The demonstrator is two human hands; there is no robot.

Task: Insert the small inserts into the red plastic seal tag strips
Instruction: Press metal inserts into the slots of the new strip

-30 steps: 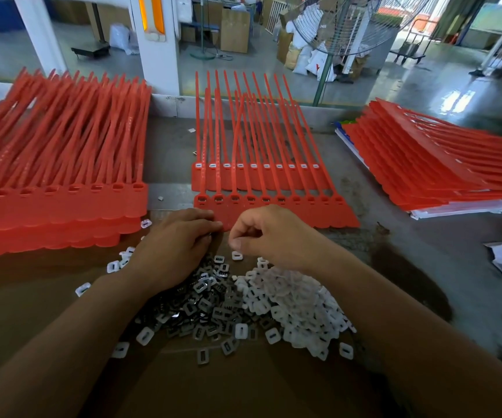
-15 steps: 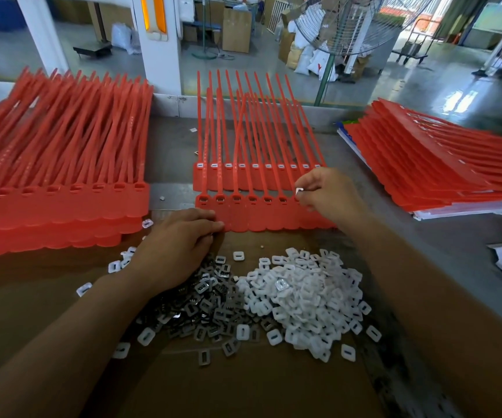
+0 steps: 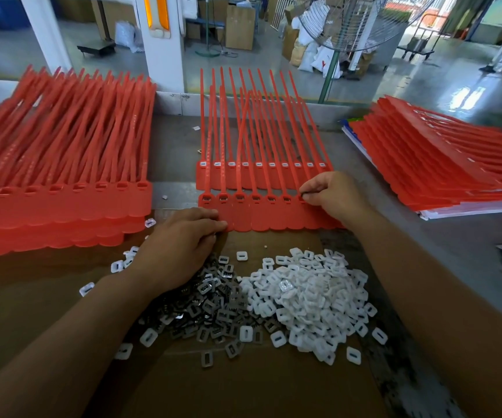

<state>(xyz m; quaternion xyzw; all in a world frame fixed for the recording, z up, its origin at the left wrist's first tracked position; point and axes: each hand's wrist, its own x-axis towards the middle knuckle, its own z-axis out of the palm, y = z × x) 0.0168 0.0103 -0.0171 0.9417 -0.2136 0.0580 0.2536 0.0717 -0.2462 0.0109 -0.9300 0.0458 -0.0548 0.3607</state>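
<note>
Two joined rows of red seal tag strips (image 3: 261, 212) lie in the middle of the bench, tails pointing away. The far row's sockets (image 3: 255, 164) hold white inserts. My right hand (image 3: 331, 191) pinches a small dark insert at a socket near the right end of the near row. My left hand (image 3: 180, 245) rests flat on the bench, its fingertips touching the near row's lower left edge. Below the hands lie a heap of grey metal inserts (image 3: 210, 300) and a heap of white plastic inserts (image 3: 310, 294) on brown cardboard (image 3: 243, 387).
A thick stack of red strips (image 3: 59, 182) fills the left side. Another stack of red strips (image 3: 442, 164) lies on paper at the right. Loose white inserts (image 3: 117, 267) are scattered near my left wrist. A floor fan (image 3: 349, 22) stands beyond the bench.
My right hand left the insert heaps, carried an insert up to the near row of strips, and now holds it at a socket. My left hand stayed in place.
</note>
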